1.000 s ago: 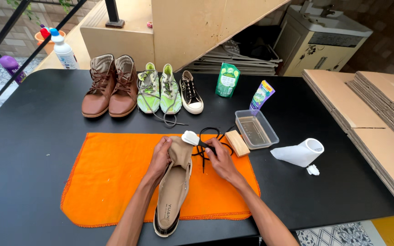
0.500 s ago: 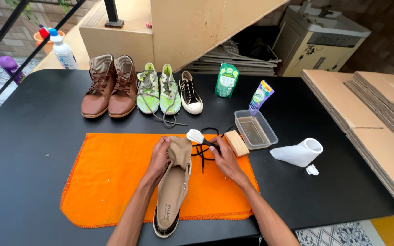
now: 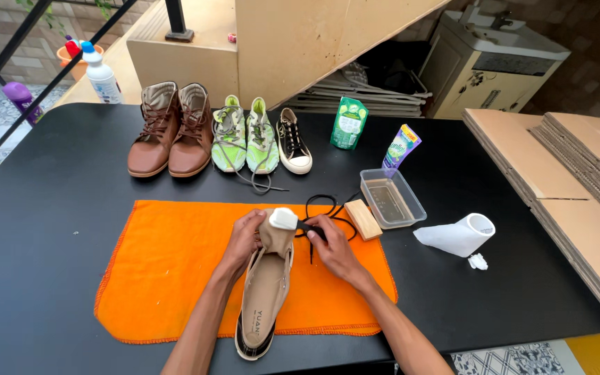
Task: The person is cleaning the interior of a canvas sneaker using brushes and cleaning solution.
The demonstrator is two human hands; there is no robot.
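Orange cloth (image 3: 168, 278) covers the lower middle of the black table (image 3: 43, 229), and on it, at centre bottom, lies a tan sneaker (image 3: 265, 298) turned sole up. The left hand (image 3: 244, 239) curls closed around its toe end, while just to the right the right hand (image 3: 335, 250) pinches a black shoelace (image 3: 321, 205). Right of that sit a wooden brush (image 3: 364, 219), a clear plastic tub (image 3: 392, 198) and a paper roll (image 3: 457, 235).

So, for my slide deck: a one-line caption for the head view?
Both hands, left and right, grip a tan canvas shoe on an orange cloth.
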